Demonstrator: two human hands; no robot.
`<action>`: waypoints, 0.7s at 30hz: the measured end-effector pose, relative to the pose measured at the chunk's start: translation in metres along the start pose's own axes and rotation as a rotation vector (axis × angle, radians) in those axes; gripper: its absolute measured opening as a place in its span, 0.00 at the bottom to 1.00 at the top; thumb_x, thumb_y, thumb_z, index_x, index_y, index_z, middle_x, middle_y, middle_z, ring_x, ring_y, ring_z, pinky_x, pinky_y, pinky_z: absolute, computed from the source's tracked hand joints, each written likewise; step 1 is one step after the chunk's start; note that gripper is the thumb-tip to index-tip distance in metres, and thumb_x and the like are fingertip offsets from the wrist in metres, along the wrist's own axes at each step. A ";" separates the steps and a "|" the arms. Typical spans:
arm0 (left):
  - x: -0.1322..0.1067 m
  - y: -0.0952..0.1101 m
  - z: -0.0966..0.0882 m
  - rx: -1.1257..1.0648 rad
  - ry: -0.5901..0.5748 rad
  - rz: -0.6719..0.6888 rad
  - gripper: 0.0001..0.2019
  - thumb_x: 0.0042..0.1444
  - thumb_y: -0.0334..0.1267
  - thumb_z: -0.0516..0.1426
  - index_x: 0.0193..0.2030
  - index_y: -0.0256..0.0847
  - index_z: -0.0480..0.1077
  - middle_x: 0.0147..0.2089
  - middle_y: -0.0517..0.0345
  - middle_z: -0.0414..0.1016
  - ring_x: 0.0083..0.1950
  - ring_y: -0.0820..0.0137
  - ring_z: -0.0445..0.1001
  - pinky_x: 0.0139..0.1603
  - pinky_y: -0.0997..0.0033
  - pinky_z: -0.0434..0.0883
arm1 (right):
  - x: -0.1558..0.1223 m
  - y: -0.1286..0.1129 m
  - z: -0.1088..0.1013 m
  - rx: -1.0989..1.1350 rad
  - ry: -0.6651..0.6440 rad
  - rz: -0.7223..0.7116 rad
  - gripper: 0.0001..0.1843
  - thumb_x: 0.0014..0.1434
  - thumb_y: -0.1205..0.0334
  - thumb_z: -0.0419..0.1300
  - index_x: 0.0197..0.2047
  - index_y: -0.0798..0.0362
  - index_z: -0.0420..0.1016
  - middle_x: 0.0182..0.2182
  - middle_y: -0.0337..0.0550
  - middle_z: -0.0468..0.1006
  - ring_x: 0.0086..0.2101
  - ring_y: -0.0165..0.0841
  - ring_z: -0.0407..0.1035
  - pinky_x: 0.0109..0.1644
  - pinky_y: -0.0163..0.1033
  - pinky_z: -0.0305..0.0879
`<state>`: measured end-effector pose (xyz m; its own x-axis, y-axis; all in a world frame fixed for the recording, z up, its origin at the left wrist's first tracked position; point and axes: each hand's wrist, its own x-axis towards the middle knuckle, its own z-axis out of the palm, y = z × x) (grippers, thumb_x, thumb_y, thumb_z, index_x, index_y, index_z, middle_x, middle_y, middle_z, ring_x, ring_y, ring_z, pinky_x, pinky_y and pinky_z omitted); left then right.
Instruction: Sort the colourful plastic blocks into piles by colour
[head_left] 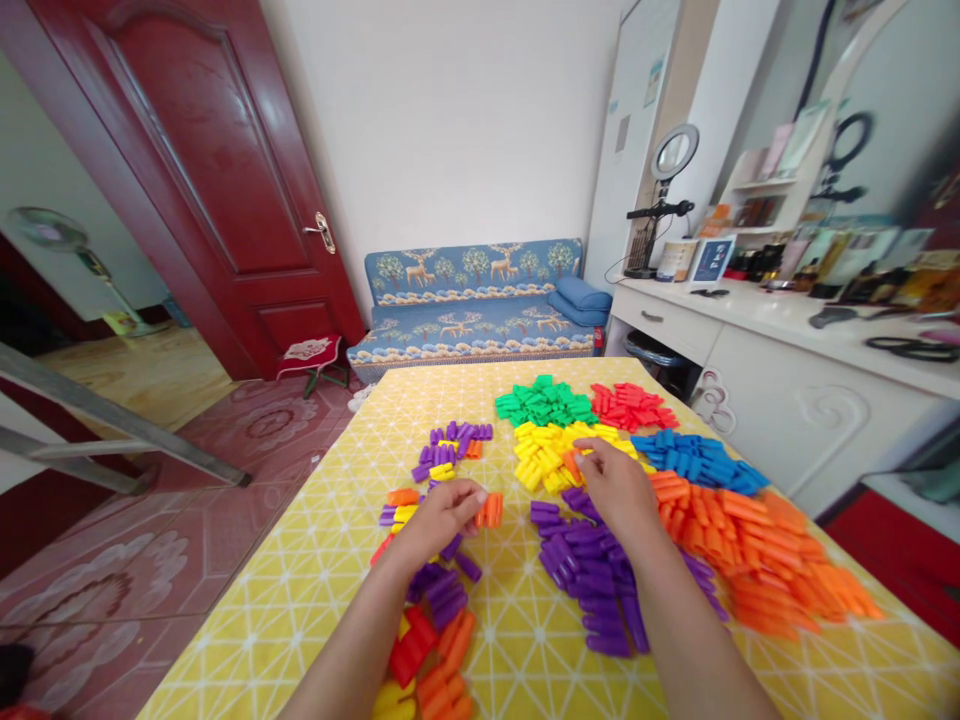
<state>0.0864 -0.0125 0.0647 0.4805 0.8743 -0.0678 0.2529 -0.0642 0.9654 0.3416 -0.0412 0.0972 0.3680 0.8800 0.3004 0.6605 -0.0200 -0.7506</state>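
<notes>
My left hand hovers over a mixed scatter of small plastic pieces, its fingers pinched on orange pieces. My right hand rests palm down, fingers curled, where the yellow pile, the purple pile and the orange pile meet; what its fingertips hold is hidden. Sorted green, red and blue piles lie farther back on the yellow patterned table.
A blue deer-print sofa stands beyond the table, with a dark red door and a small stool to the left. A white counter with a ring light and clutter runs along the right.
</notes>
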 end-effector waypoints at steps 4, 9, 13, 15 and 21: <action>0.002 0.003 0.000 -0.052 0.083 -0.014 0.25 0.48 0.63 0.59 0.29 0.38 0.68 0.24 0.63 0.67 0.26 0.74 0.69 0.31 0.74 0.68 | 0.005 -0.003 0.010 0.929 0.391 0.134 0.14 0.51 0.56 0.65 0.41 0.52 0.73 0.27 0.35 0.74 0.27 0.27 0.69 0.32 0.33 0.68; 0.002 0.006 -0.001 -0.112 0.163 -0.017 0.26 0.44 0.63 0.61 0.29 0.38 0.69 0.23 0.63 0.68 0.26 0.74 0.68 0.32 0.74 0.69 | 0.017 0.013 0.010 1.562 0.638 0.408 0.08 0.51 0.72 0.62 0.33 0.53 0.68 0.32 0.36 0.74 0.35 0.22 0.73 0.44 0.28 0.73; 0.002 0.006 -0.003 -0.140 0.199 -0.027 0.26 0.44 0.63 0.61 0.30 0.37 0.70 0.25 0.62 0.70 0.28 0.73 0.69 0.34 0.73 0.70 | 0.024 0.038 0.001 1.500 0.775 0.412 0.06 0.64 0.67 0.49 0.38 0.50 0.66 0.43 0.40 0.74 0.44 0.21 0.74 0.52 0.30 0.72; 0.002 0.005 -0.004 -0.150 0.206 -0.027 0.25 0.45 0.62 0.61 0.30 0.38 0.70 0.26 0.61 0.71 0.29 0.73 0.70 0.35 0.73 0.70 | 0.024 0.043 -0.002 1.446 0.771 0.377 0.11 0.68 0.60 0.42 0.40 0.48 0.64 0.50 0.44 0.73 0.49 0.24 0.73 0.55 0.34 0.71; 0.002 0.004 -0.006 -0.153 0.218 -0.041 0.24 0.46 0.61 0.61 0.30 0.38 0.70 0.26 0.61 0.72 0.30 0.71 0.73 0.35 0.73 0.70 | 0.018 0.038 -0.008 1.532 0.805 0.506 0.19 0.68 0.56 0.29 0.38 0.47 0.58 0.57 0.50 0.67 0.48 0.26 0.74 0.54 0.40 0.72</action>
<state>0.0835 -0.0081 0.0702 0.2765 0.9587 -0.0673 0.1309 0.0318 0.9909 0.3780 -0.0301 0.0787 0.8231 0.4969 -0.2750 -0.5610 0.6358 -0.5301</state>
